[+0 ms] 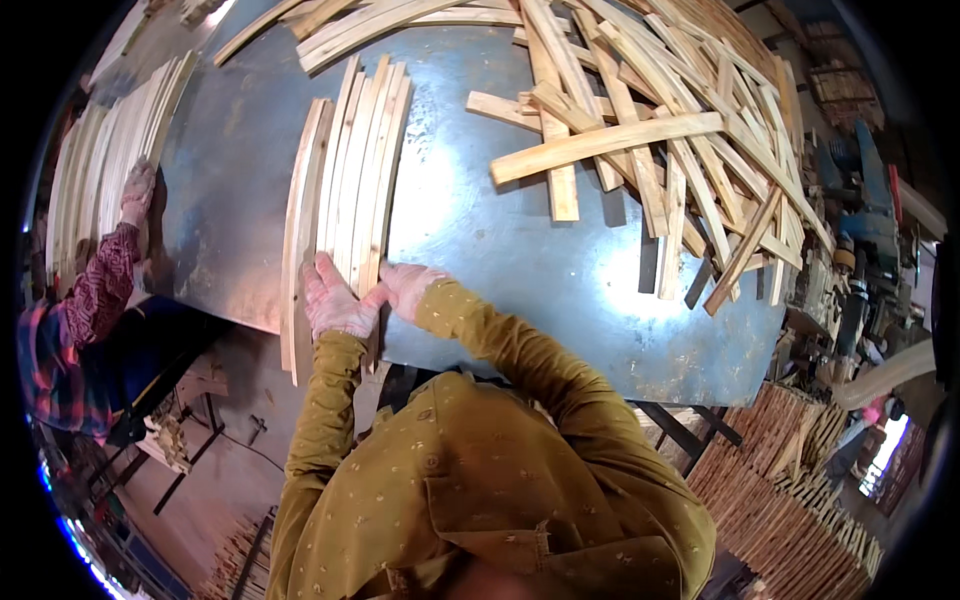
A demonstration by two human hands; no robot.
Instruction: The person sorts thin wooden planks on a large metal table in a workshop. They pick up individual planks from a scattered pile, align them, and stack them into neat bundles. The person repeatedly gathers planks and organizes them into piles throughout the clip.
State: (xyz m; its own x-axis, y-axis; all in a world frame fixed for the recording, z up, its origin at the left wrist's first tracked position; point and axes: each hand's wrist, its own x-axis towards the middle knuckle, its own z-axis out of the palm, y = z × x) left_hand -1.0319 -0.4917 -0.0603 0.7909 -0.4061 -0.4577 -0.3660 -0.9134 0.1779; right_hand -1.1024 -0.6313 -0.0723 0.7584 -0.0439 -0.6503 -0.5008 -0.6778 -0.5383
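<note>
A row of long pale wooden strips (362,165) lies side by side on the metal-topped table, with the near ends reaching toward me. My left hand (340,300) rests on the near part of the row, its fingers stretched forward along the wood and apart. Against the right edge of the same row is my right hand (408,289), with its fingertips toward the wood and partly hidden. The two hands almost meet at the thumbs. Left of them, one strip (297,240) sticks out nearer to me than the others and overhangs the table edge.
A jumbled heap of wooden strips (640,130) covers the far right of the table (480,260). At the left, a co-worker's hand (139,190) touches another row of strips (105,160). Stacked wood (790,490) stands at the lower right, with machinery (860,220) beyond the table.
</note>
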